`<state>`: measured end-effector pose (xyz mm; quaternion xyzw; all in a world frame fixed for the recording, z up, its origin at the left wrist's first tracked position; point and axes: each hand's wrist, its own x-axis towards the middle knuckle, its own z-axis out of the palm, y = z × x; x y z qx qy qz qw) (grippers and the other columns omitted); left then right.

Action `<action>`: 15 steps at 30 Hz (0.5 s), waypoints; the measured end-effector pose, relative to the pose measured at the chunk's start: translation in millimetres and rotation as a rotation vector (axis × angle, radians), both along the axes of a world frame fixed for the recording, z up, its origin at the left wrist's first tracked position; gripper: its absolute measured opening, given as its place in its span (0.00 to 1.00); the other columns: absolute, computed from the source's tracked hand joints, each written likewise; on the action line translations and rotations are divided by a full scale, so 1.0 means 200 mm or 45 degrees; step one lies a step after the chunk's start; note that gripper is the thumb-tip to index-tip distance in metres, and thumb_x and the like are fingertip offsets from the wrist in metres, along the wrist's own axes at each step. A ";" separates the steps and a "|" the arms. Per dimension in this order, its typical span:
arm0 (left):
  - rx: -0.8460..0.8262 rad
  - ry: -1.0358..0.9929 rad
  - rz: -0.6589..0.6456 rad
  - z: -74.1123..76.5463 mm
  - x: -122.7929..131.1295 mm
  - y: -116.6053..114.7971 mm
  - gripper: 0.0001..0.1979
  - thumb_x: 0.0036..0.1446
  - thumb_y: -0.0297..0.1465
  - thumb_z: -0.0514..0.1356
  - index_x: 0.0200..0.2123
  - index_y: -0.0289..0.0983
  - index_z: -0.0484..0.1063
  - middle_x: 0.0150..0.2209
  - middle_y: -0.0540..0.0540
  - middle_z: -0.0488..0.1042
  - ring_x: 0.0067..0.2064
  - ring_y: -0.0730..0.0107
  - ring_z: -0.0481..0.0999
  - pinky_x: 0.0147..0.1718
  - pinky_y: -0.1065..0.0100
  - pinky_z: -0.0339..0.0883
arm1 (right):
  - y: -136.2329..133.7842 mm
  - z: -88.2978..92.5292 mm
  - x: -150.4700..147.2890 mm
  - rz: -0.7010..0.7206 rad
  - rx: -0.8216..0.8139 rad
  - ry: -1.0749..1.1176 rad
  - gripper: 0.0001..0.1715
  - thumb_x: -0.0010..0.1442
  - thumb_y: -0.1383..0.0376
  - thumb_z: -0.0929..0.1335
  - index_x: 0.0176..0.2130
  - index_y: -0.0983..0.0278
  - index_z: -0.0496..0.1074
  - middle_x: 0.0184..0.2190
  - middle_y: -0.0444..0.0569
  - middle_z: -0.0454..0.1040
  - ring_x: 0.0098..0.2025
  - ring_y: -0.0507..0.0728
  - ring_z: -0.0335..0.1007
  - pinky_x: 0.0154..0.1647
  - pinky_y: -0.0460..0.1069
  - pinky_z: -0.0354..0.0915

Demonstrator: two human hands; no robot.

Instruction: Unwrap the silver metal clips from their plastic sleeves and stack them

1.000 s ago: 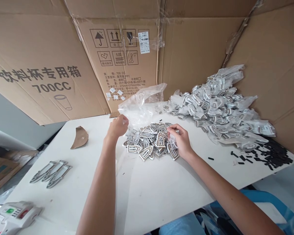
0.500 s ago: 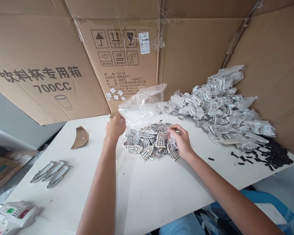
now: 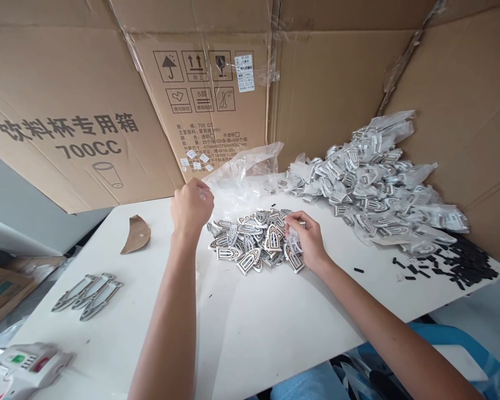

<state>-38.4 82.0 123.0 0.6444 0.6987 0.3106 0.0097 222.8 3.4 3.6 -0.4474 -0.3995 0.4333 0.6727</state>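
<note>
A heap of small arch-shaped metal pieces (image 3: 250, 259) with brown scroll patterns lies mid-table. At its right edge my right hand (image 3: 310, 241) is closed, thumb and finger pinched, on a crumpled clear plastic bag (image 3: 292, 242). My left hand (image 3: 191, 208) is closed with curled fingers, raised left of the heap. A whitish bit shows at its fingertips, but what it is I cannot make out. Just beyond that hand, a large clear plastic bag (image 3: 245, 178) lies behind the heap.
Bagged metal pieces (image 3: 362, 189) are piled at the back right, beside scattered black strips (image 3: 462, 264). Cardboard walls (image 3: 325, 94) enclose the back. At left are a cardboard scrap (image 3: 136, 235), several grey pointed frames (image 3: 89, 294) and a white device (image 3: 29, 366).
My left hand has risen slightly, away from me and a little left, with its wrist turned. My right hand stays in nearly the same place.
</note>
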 end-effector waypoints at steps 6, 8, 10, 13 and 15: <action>0.208 -0.033 -0.294 0.03 0.07 -0.04 0.12 0.66 0.28 0.60 0.52 0.42 0.72 0.42 0.45 0.84 0.42 0.54 0.81 0.49 0.54 0.72 | 0.00 0.02 0.01 0.096 0.019 0.157 0.16 0.61 0.50 0.77 0.35 0.58 0.76 0.27 0.43 0.73 0.27 0.55 0.68 0.27 0.49 0.63; 0.238 -0.020 -0.448 0.04 0.11 -0.06 0.12 0.67 0.26 0.57 0.50 0.43 0.73 0.41 0.46 0.83 0.40 0.58 0.80 0.49 0.56 0.72 | -0.01 0.03 0.01 0.156 0.042 0.272 0.12 0.60 0.52 0.75 0.37 0.57 0.76 0.31 0.44 0.74 0.31 0.56 0.71 0.31 0.50 0.66; 0.230 0.014 -0.593 0.05 0.15 -0.09 0.12 0.66 0.23 0.54 0.45 0.42 0.75 0.41 0.46 0.83 0.41 0.59 0.80 0.48 0.57 0.72 | -0.02 0.04 0.02 0.203 0.052 0.364 0.11 0.58 0.56 0.73 0.40 0.56 0.77 0.35 0.45 0.75 0.36 0.58 0.74 0.36 0.52 0.69; 0.188 0.068 -0.773 0.06 0.22 -0.13 0.15 0.63 0.21 0.53 0.38 0.41 0.77 0.43 0.45 0.83 0.43 0.60 0.80 0.46 0.58 0.72 | -0.02 0.04 0.02 0.231 0.026 0.420 0.20 0.52 0.62 0.71 0.46 0.54 0.77 0.39 0.46 0.78 0.42 0.62 0.77 0.44 0.56 0.72; 0.162 0.076 -0.914 0.06 0.26 -0.15 0.14 0.63 0.22 0.54 0.37 0.41 0.79 0.44 0.44 0.82 0.42 0.61 0.80 0.44 0.59 0.72 | -0.02 0.04 0.02 0.226 0.007 0.430 0.26 0.50 0.64 0.71 0.50 0.54 0.78 0.40 0.47 0.79 0.45 0.63 0.78 0.47 0.57 0.72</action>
